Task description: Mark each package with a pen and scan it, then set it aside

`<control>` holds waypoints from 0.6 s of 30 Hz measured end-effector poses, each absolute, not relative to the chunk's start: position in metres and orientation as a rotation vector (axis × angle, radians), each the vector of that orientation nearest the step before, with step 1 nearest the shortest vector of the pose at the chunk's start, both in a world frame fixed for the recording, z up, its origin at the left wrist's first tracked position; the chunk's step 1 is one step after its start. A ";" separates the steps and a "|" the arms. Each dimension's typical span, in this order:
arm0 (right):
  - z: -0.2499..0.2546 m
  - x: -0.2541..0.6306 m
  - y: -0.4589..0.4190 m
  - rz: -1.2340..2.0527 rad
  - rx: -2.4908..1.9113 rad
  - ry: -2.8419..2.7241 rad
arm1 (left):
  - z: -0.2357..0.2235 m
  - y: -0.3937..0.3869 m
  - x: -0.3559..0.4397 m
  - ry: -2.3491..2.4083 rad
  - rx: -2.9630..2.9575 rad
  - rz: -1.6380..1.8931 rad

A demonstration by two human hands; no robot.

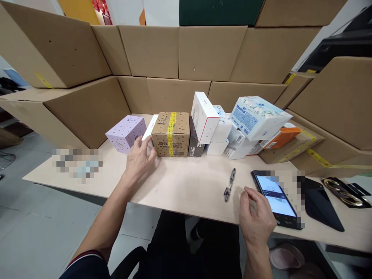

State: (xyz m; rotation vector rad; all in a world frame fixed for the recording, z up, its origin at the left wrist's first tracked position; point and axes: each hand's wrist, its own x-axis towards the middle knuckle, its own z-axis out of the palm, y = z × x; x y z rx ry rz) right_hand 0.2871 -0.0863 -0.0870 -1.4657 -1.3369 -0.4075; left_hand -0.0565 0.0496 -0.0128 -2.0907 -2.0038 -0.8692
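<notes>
My left hand (pixel 139 159) reaches forward with its fingers apart, at the near end of a slim white box (pixel 150 127). The fingertips meet or nearly meet that box; I cannot tell if they press on it. A purple dotted box (pixel 126 132) stands left of the fingers, and a brown dotted carton (pixel 171 135) with yellow tape stands right of the thumb. My right hand (pixel 256 217) is loosely curled over the table's front edge, with nothing visible in it. Near it are a pen (pixel 230 185) and a phone (pixel 276 197) with a lit screen.
A dark box (pixel 195 144), a tall white box (pixel 204 116), a tissue pack (pixel 258 117) and an orange box (pixel 280 138) crowd the back right. Cardboard walls (pixel 177 95) enclose the table (pixel 186 190). A black flat object (pixel 324 205) and gold chain piece (pixel 344 190) lie at right.
</notes>
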 end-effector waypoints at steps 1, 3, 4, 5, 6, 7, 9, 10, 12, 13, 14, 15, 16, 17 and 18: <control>-0.087 0.287 -0.086 -0.396 -1.465 -1.346 | -0.013 0.052 -0.056 -2.018 -2.060 -0.890; -0.086 0.287 -0.086 -0.381 -1.456 -1.360 | -0.012 0.053 -0.059 -2.020 -2.019 -0.945; -0.086 0.287 -0.086 -0.381 -1.450 -1.362 | -0.012 0.053 -0.061 -2.017 -2.006 -0.968; -0.086 0.287 -0.086 -0.382 -1.445 -1.364 | -0.011 0.050 -0.063 -2.016 -1.985 -0.992; -0.086 0.287 -0.086 -0.381 -1.440 -1.365 | -0.010 0.045 -0.065 -2.016 -1.950 -1.021; -0.086 0.287 -0.086 -0.378 -1.435 -1.365 | -0.010 0.038 -0.068 -2.015 -1.902 -1.055; -0.086 0.288 -0.086 -0.359 -1.429 -1.368 | -0.009 0.016 -0.073 -2.008 -1.758 -1.168; -0.086 0.288 -0.086 -0.348 -1.427 -1.372 | -0.008 0.002 -0.076 -1.996 -1.687 -1.241; -0.086 0.288 -0.087 -0.336 -1.423 -1.372 | -0.008 -0.028 -0.084 -1.958 -1.557 -1.393; -0.086 0.289 -0.087 -0.332 -1.424 -1.370 | -0.007 -0.043 -0.088 -1.943 -1.453 -1.492; -0.086 0.289 -0.087 -0.326 -1.424 -1.366 | -0.006 -0.056 -0.092 -1.906 -1.369 -1.575; -0.086 0.289 -0.087 -0.320 -1.422 -1.363 | -0.004 -0.067 -0.096 -1.863 -1.281 -1.653; -0.086 0.289 -0.087 -0.314 -1.421 -1.361 | -0.003 -0.076 -0.099 -1.832 -1.208 -1.728; -0.085 0.289 -0.087 -0.313 -1.419 -1.357 | -0.001 -0.082 -0.101 -1.809 -1.162 -1.806; -0.085 0.288 -0.087 -0.316 -1.418 -1.354 | 0.001 -0.085 -0.102 -1.805 -1.138 -1.886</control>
